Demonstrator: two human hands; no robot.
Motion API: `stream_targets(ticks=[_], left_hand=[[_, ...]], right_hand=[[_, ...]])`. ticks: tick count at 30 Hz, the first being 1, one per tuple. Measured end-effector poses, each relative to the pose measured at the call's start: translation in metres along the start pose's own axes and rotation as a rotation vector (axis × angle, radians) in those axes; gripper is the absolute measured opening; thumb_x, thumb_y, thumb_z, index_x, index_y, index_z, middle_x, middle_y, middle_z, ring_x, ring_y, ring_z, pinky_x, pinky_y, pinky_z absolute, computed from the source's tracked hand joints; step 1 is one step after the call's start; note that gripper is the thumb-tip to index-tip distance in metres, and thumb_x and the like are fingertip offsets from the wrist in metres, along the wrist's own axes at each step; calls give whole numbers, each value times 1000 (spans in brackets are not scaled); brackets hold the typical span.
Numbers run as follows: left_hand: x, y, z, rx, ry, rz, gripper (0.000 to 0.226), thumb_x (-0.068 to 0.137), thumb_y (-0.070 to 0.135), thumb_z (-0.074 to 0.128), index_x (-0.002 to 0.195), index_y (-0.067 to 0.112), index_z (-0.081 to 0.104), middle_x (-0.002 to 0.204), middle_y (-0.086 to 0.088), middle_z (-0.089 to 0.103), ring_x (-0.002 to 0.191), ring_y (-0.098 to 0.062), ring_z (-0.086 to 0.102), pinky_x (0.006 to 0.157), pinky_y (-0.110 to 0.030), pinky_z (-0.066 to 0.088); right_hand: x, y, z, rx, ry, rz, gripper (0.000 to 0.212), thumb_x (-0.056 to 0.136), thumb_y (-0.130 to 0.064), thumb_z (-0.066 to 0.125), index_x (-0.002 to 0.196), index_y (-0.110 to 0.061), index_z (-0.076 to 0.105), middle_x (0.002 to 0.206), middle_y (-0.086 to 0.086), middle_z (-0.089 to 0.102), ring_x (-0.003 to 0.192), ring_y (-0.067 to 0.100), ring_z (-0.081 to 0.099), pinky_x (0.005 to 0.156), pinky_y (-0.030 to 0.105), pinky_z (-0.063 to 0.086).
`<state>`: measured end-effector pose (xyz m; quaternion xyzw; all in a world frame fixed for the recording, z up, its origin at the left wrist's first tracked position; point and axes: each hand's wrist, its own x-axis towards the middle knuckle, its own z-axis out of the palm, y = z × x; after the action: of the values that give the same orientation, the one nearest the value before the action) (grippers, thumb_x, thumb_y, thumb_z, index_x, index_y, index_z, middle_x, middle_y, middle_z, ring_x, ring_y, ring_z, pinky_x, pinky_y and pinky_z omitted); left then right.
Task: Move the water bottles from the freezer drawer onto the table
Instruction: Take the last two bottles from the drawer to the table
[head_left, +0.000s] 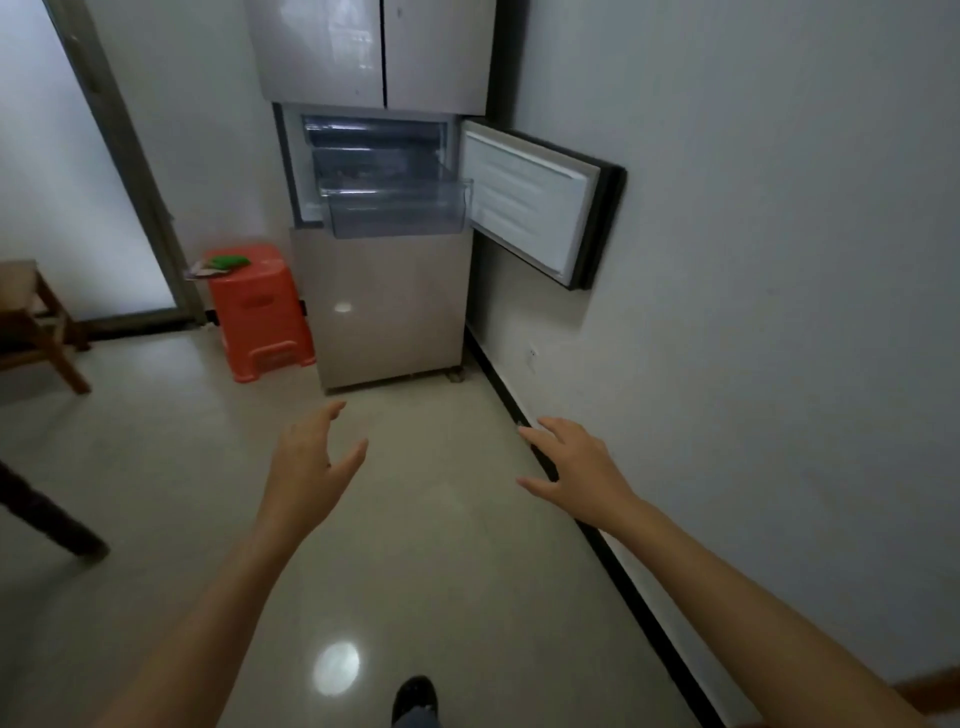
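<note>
Approach step, by my read. Left hand (311, 457) and right hand (576, 462) outstretched, fingers spread, holding nothing. Freezer door (524, 200) open, clear freezer drawer (400, 210) pulled out ahead; no water bottles discernible inside. Next: close distance, reach in.
</note>
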<state>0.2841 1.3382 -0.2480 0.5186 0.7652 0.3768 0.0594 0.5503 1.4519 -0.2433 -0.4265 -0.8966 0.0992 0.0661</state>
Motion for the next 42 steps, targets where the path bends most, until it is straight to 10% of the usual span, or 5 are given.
stream_targets(ticks=[42], left_hand=[[552,-82,144,3,214,-184,47,79,11,69,123,6,53,117,-14,59,110,-30,51,90,-36,40]], right_hand=[[664,138,-28,-44,-68,-342,63,89,-48,48,144,-30,24,155,-2,16,143,15,9,114,33,10]])
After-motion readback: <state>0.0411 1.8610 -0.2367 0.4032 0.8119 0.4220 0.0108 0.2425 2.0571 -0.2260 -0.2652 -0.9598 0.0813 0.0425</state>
